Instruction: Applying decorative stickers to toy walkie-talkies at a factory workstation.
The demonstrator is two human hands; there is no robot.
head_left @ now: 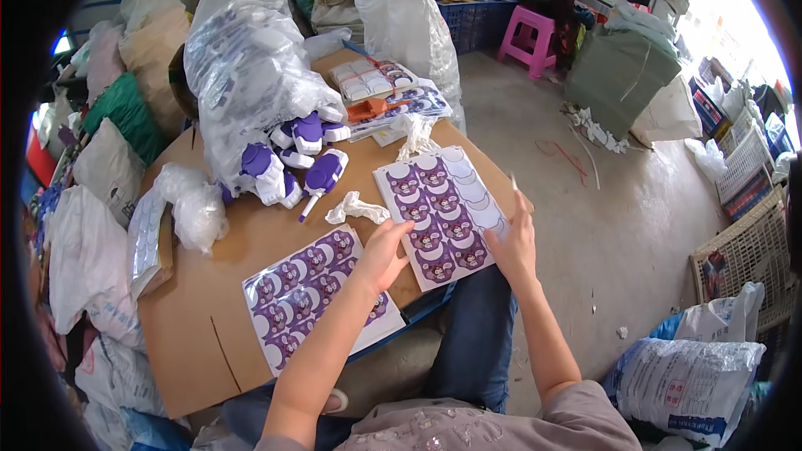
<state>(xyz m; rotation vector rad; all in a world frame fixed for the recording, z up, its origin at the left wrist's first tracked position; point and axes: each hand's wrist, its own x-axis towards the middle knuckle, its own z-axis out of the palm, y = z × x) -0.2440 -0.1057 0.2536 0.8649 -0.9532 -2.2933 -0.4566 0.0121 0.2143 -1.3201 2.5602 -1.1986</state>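
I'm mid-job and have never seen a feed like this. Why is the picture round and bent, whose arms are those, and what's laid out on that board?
There is no machine here: a person works with bare hands. The one picture comes from a wide fisheye camera on that person's head, looking down, so straight edges bend near the rim and the forearms enter from below.

The brown cardboard tabletop carries two sticker sheets. The left hand presses on the near edge of the partly peeled sticker sheet, where several purple stickers are gone from the far side. The right hand grips that sheet's right edge. A full sticker sheet lies to the left.

Farther back are purple and white plastic toys spilling from a clear plastic bag, and scraps of crumpled white backing. Another person sits by a pink stool in the background.
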